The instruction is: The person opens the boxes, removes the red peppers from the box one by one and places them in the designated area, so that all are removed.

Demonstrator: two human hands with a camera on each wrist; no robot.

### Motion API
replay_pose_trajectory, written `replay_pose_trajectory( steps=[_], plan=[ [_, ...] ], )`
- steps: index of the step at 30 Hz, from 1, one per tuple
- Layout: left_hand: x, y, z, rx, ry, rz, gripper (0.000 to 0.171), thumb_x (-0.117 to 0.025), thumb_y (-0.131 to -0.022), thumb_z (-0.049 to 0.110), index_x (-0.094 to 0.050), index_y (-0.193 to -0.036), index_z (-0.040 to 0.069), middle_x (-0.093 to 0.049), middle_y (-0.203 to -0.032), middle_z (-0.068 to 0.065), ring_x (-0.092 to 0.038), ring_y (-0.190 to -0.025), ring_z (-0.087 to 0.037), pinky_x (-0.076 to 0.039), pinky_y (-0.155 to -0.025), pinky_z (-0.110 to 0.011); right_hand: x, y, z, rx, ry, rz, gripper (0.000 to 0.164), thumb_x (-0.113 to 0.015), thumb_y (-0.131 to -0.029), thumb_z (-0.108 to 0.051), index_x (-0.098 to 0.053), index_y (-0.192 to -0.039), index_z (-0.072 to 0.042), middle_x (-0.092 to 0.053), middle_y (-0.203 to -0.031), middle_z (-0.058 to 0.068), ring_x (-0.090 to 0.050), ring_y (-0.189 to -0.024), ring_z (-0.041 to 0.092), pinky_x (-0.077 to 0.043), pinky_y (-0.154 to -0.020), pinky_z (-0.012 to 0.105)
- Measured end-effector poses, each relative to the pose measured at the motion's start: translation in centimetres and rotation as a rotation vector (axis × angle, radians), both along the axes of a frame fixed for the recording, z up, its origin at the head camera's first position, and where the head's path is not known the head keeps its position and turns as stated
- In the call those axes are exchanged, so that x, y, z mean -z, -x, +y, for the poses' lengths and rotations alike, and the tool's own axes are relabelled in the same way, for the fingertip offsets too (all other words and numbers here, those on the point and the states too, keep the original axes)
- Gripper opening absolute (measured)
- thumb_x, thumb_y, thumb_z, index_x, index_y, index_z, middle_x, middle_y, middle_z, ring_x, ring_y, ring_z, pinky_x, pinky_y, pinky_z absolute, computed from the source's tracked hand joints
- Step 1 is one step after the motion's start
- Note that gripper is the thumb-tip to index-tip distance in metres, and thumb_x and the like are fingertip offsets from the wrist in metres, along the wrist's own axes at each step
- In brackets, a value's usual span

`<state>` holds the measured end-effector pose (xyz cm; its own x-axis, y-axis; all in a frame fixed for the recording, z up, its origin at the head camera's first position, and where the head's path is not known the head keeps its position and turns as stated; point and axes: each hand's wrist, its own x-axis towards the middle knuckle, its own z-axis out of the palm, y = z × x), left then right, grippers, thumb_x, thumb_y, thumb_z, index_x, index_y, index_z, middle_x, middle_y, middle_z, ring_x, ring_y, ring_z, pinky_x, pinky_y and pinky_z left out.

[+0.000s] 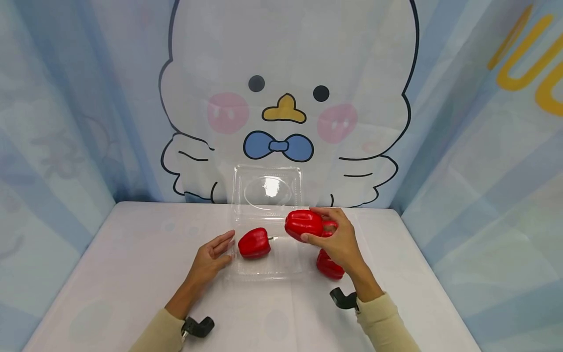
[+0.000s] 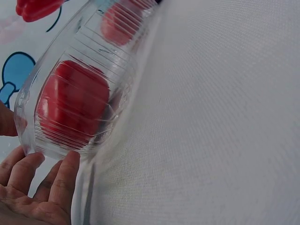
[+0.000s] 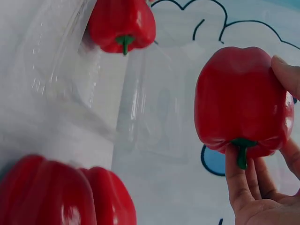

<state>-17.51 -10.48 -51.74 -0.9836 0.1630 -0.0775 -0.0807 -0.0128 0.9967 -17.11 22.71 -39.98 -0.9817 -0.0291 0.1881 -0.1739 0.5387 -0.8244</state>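
Note:
My right hand [image 1: 340, 239] grips a red bell pepper [image 1: 303, 224] above the right part of a clear plastic clamshell box [image 1: 281, 266]. Its thumb and fingers press the pepper's sides, and the green stem shows in the right wrist view. Another red bell pepper [image 1: 254, 243] lies on its side in the left half of the box. At the box's left wall is my left hand [image 1: 210, 259], its loosely extended fingertips [image 2: 70, 161] right at the rim. More red pepper [image 1: 330, 265] shows on the table beside the box, partly hidden under my right hand.
The box's clear lid [image 1: 268, 188] stands raised at the back, close to the printed curtain [image 1: 369, 122]. A white cloth covers the table [image 1: 132, 264], and curtains also hang on both sides. Black camera mounts [image 1: 199, 326] sit on both wrists.

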Motion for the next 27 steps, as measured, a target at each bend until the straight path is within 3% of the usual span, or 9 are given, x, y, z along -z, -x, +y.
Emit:
replay_pose_trajectory(
  steps=[13, 18, 27],
  plan=[
    [0.1, 0.0, -0.1, 0.005, 0.014, 0.003, 0.069, -0.066, -0.097, -0.001, -0.045, -0.161, 0.013, -0.045, -0.168, -0.009, -0.044, -0.156, -0.028, -0.048, -0.113, -0.035, -0.1, 0.1, 3.6, 0.122, -0.083, -0.011, 0.074, -0.091, -0.083, -0.023, -0.059, -0.149, -0.018, -0.055, -0.144, 0.013, -0.055, -0.134, 0.034, -0.060, -0.107, 0.057],
    [0.2, 0.1, -0.1, -0.002, 0.023, 0.001, 0.069, -0.066, -0.097, -0.002, -0.045, -0.161, 0.014, -0.045, -0.168, -0.009, -0.045, -0.155, -0.028, -0.049, -0.112, -0.033, 0.4, 0.4, 5.2, 0.141, -0.129, 0.007, 0.072, -0.091, -0.084, -0.024, -0.060, -0.149, -0.017, -0.056, -0.140, 0.014, -0.056, -0.131, 0.034, -0.063, -0.102, 0.053],
    [0.0, 0.0, -0.1, 0.002, 0.016, 0.005, 0.069, -0.066, -0.097, -0.002, -0.045, -0.162, 0.012, -0.044, -0.168, -0.010, -0.044, -0.156, -0.030, -0.048, -0.113, -0.035, 1.4, 1.1, 8.3, 0.192, -0.149, 0.011, 0.073, -0.091, -0.085, -0.028, -0.059, -0.150, -0.018, -0.054, -0.144, 0.015, -0.056, -0.131, 0.034, -0.065, -0.093, 0.036]
  ],
)
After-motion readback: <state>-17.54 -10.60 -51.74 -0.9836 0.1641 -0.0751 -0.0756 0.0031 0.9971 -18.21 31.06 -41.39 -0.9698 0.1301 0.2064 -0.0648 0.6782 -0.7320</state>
